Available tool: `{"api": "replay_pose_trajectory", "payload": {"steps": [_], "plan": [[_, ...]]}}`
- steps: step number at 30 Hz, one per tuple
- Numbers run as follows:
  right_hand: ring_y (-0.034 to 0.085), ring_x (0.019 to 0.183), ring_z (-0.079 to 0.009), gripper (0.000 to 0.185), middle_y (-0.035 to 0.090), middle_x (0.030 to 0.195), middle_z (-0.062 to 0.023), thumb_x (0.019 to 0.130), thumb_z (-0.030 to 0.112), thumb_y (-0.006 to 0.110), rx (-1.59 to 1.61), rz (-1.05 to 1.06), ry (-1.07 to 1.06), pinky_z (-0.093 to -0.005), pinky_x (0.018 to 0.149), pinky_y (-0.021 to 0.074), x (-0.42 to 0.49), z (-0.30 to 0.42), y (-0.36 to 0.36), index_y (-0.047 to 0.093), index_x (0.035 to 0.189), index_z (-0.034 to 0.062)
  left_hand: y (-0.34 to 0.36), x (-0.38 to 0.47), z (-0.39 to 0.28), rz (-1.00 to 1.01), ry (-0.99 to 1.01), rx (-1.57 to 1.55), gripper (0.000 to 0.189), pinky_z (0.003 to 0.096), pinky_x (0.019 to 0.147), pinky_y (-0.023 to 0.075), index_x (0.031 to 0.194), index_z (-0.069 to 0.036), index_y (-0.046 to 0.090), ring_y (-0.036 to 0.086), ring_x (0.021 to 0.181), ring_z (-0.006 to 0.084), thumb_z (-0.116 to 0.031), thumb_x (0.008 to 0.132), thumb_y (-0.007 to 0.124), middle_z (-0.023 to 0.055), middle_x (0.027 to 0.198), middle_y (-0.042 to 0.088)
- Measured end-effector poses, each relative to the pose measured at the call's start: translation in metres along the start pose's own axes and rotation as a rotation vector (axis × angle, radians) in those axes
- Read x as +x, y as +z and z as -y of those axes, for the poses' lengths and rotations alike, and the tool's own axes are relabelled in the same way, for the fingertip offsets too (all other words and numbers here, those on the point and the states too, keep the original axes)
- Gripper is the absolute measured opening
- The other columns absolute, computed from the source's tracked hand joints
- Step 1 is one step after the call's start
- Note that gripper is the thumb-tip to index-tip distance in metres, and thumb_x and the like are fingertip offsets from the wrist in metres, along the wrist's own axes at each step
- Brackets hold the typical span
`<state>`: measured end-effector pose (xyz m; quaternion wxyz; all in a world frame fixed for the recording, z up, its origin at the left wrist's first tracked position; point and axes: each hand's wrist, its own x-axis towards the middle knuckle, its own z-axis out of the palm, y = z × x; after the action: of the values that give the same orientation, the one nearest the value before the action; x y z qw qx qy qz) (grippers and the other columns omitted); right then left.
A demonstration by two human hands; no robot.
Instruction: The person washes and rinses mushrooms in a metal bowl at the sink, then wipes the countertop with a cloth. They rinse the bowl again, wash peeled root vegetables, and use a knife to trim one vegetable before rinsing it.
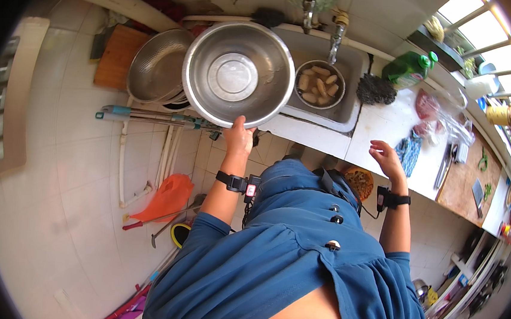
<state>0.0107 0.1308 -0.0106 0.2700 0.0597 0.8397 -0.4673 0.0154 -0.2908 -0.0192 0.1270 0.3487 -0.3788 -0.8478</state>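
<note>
My left hand point(239, 138) grips the near rim of a large stainless steel basin point(265, 88), thumb on the inside edge. The basin looks empty and overlaps the left part of the sink point(351, 115). In the sink, under the taps, stands a smaller metal bowl point(318, 105) with several pale, elongated pieces of food in cloudy water. My right hand point(387, 158) hovers near the counter's front edge with bent fingers and holds nothing. Beside it lies a blue patterned cloth point(408, 154).
Stacked metal pans point(154, 68) and a wooden board point(117, 58) stand left of the basin. A dark scouring pad point(376, 90), a green bottle point(404, 70), plastic bags point(447, 120) and a cutting board point(465, 185) with a cleaver point(477, 195) line the right counter. An orange bin point(359, 183) sits below.
</note>
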Motion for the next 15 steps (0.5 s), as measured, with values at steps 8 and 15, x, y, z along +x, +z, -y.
{"api": "replay_pose_trajectory", "payload": {"steps": [8, 15], "plan": [[0.060, 0.092, -0.0206, 0.034, 0.063, 0.103, -0.0143, 0.086, 0.019, 0.063, -0.019, 0.013, 0.015, -0.0307, 0.079, 0.0489, 0.004, -0.002, 0.007, 0.057, 0.116, 0.0036, 0.006, -0.012, -0.004, -0.034, 0.281, 0.468, 0.063, 0.0385, 0.095, 0.0409, 0.140, -0.001, 0.019, 0.048, 0.115, 0.0310, 0.002, 0.082, 0.045, 0.0178, 0.134, 0.038], [0.060, 0.094, -0.0219, 0.034, 0.064, 0.102, -0.0139, 0.087, 0.018, 0.062, -0.048, 0.019, -0.024, -0.0314, 0.081, 0.0482, 0.009, 0.008, 0.007, 0.057, 0.116, 0.0011, -0.001, -0.014, -0.012, 0.008, 0.492, 0.689, 0.071, 0.0337, 0.100, 0.0334, 0.143, -0.005, 0.009, 0.037, 0.125, 0.0295, 0.002, 0.081, 0.043, 0.0187, 0.140, 0.030]]}}
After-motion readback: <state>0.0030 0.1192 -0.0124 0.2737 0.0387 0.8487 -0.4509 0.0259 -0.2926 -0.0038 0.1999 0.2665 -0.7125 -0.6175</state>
